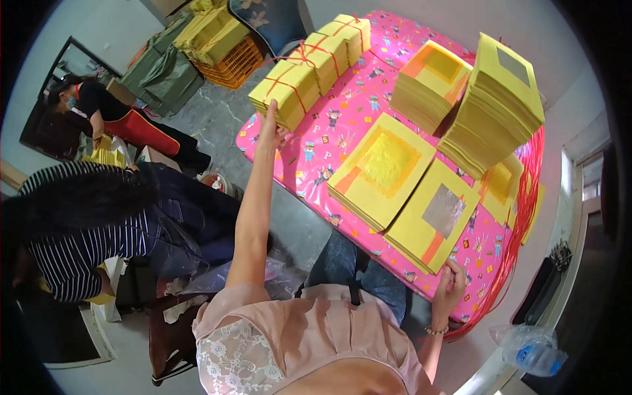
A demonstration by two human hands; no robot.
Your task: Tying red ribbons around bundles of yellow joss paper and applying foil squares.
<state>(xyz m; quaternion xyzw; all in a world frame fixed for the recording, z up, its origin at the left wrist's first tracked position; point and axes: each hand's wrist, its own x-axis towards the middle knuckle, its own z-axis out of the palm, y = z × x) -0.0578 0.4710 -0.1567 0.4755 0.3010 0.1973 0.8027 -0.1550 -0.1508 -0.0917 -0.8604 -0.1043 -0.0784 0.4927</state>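
My left arm reaches out to the far left of the table, and my left hand (274, 128) is at the near end of a row of yellow paper bundles (289, 85) tied with red string. Its thumb lies against the nearest bundle's end and the fingers curl by its lower corner. My right hand (450, 284), with a beaded bracelet at the wrist, rests at the near table edge, fingers loosely bent and holding nothing visible. Beside its fingertips is the corner of a low stack of yellow paper with silver squares (444, 210). A stack with gold squares (382, 164) lies next to it.
Taller yellow paper stacks (490, 105) stand at the back right of the pink patterned tablecloth (309, 171). Red strings (510, 276) hang along the right edge. Two people (131, 125) work at the left. An orange crate (230, 62) and a chair (270, 23) are behind.
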